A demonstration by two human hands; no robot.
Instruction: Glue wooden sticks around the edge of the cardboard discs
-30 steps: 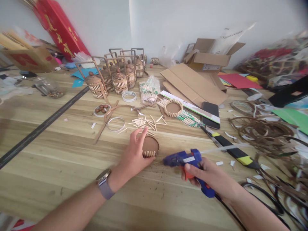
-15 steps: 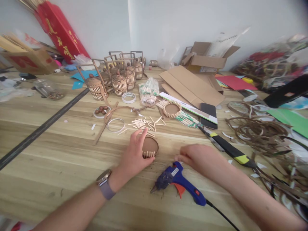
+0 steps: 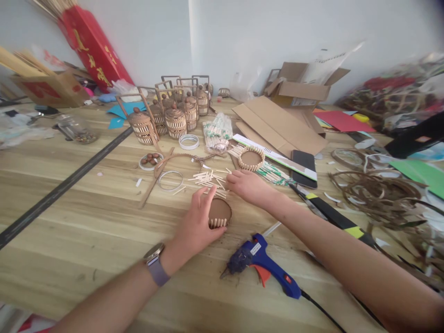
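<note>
My left hand (image 3: pixel 196 219) holds the left side of a shallow round brown base (image 3: pixel 221 209), thumb at the near rim and fingers round the far side. Short upright wooden stick pieces (image 3: pixel 218 223) line the near part of that rim. Across the base, my right hand (image 3: pixel 251 187) reaches to the right end of a loose pile of short wooden sticks (image 3: pixel 206 178). Its fingers are bent together, and whatever is between them is hidden. A blue hot glue gun (image 3: pixel 267 263) lies nearer me, nozzle pointing left, with a glue stick at its back.
Behind the pile sits a round base fully ringed with sticks (image 3: pixel 251 158). Several small lidded baskets (image 3: pixel 176 122) stand at the back. A utility knife (image 3: pixel 333 217) lies under my right forearm, near coiled brown strips (image 3: pixel 376 189). Flattened cardboard (image 3: pixel 274 122) lies farther back.
My right hand has moved from beside the glue gun forward and left to the stick pile. My left hand stays on the round base. The view has shifted slightly.
</note>
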